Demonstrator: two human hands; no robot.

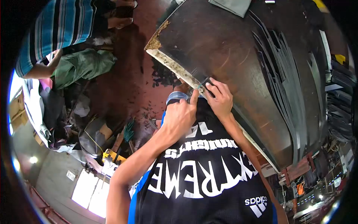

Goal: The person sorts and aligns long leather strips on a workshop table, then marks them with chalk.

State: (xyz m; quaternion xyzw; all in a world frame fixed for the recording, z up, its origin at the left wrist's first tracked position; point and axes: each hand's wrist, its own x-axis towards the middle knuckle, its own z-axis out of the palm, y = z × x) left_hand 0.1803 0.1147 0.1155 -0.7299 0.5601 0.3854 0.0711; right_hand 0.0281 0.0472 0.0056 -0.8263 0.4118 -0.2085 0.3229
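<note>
Black strip (208, 82) runs along table edge (175, 67).

left hand (179, 118) loosely fisted, forefinger out; right hand (220, 99) just beside, fingertips down

A dark, scuffed worktable (223, 48) fills the upper middle of the view; its near edge (175, 67) is worn pale and crusted, and the corner (154, 41) is chipped and rust-brown; on the top lie long dark strips (283, 74), fanned in an overlapping stack towards the far side; a grey sheet (229, 5) lies flat at the upper border; a small dark piece (209, 83) sits right at the worn edge. Beside the table is a red-brown floor (126, 78); dark offcuts (164, 76) are scattered on it close under the table's edge; a crumpled green cloth (82, 65) lies further off.
</note>
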